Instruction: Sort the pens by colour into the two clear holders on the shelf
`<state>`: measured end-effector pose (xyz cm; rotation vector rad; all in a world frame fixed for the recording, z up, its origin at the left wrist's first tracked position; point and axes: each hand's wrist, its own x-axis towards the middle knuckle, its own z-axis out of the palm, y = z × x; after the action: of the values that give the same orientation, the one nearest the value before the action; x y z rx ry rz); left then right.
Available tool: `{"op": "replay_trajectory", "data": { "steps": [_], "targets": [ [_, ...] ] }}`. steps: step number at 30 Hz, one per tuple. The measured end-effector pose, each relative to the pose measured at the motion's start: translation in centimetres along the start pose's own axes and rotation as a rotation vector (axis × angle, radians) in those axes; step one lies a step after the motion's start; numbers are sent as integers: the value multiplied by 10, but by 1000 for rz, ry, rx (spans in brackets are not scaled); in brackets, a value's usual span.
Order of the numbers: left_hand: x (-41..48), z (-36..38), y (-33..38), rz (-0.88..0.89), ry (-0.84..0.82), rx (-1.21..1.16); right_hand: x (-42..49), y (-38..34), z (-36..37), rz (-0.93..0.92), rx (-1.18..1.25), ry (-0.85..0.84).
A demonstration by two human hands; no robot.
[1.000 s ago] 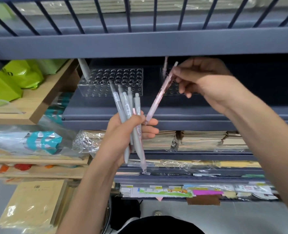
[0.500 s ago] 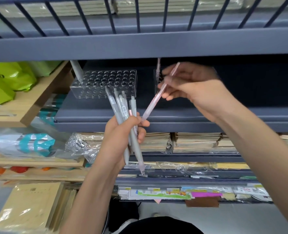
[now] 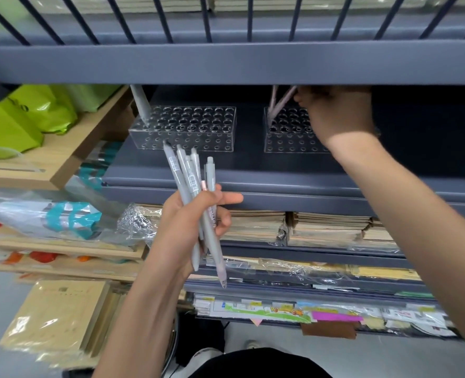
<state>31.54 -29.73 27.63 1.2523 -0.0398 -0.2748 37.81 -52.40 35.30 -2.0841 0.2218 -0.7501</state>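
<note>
1. The right grip [image 3: 337, 113] pinches the leaning pink pen [image 3: 283, 100] by its top end. The pen's tip is down at a hole in the right clear holder [image 3: 288, 144] on the shelf [image 3: 253, 170].
2. The standing pink pen [image 3: 273, 99] is already in that holder, just beside it. The two tips are very close, so the leaning pen may bump it or aim for the same hole.
3. The pen goes in tilted. It may catch on the hole's edge and push the holder back.
4. The top shelf edge [image 3: 226, 64] hides the fingertips, so aiming looks hard.
5. The left grip [image 3: 196, 222] is closed around a bunch of grey pens [image 3: 187, 181], held in front of the shelf. The pens fan out. If the grip gets loose, one may slide out and drop.
6. A small pink pen [image 3: 221, 271] sits in that bunch. It may end up in the left clear holder [image 3: 182, 137], where one grey pen [image 3: 141, 105] stands.
</note>
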Motion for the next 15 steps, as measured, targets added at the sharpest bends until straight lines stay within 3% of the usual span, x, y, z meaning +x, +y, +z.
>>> {"op": "replay_trajectory", "data": {
  "steps": [4, 15],
  "targets": [
    [-4, -3, -3, -2, -5, 20, -1, -9, 12, -74, -221, -39],
    [-2, -14, 2, -31, -47, 63, 8, -13, 22, -119, -395, -27]
  ]
}}
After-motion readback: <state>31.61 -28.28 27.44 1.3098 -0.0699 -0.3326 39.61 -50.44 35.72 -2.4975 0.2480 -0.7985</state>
